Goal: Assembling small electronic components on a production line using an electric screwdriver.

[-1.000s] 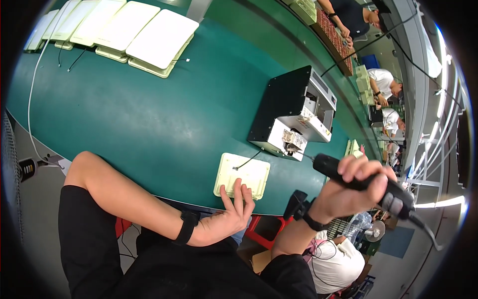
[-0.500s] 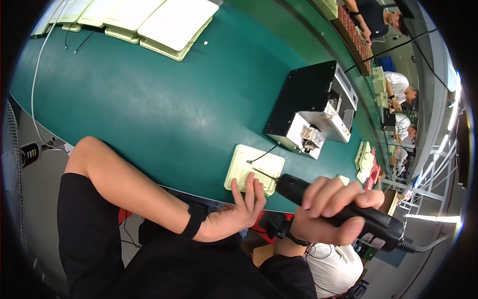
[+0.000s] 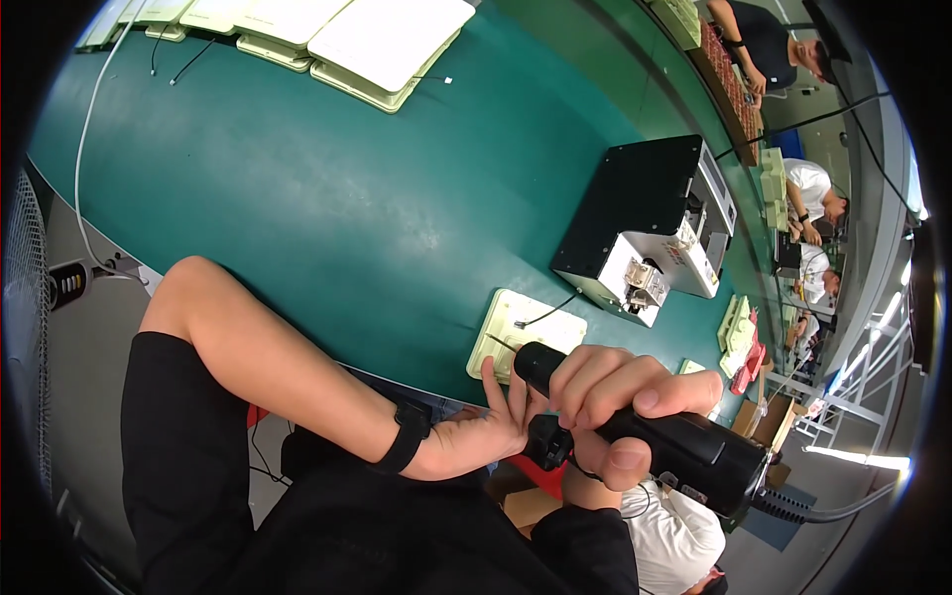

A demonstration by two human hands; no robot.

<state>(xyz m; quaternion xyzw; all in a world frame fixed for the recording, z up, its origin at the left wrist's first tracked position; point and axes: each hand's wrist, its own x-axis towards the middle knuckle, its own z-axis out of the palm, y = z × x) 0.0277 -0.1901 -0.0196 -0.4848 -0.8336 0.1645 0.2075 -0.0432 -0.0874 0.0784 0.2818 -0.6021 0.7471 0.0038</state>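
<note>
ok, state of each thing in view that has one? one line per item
right hand: closed in a grip on the black electric screwdriver, held tilted with its tip end toward the pale panel
left hand: open, fingers at the near edge of the pale panel
pale panel: flat on the green table, thin cable running into it
black box machine: upright on the table, apart from both hands
stacked pale panels: lying flat, far edge

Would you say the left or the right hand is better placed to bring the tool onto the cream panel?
Probably the right hand: it grips the black power tool, tip beside the cream panel.
</note>
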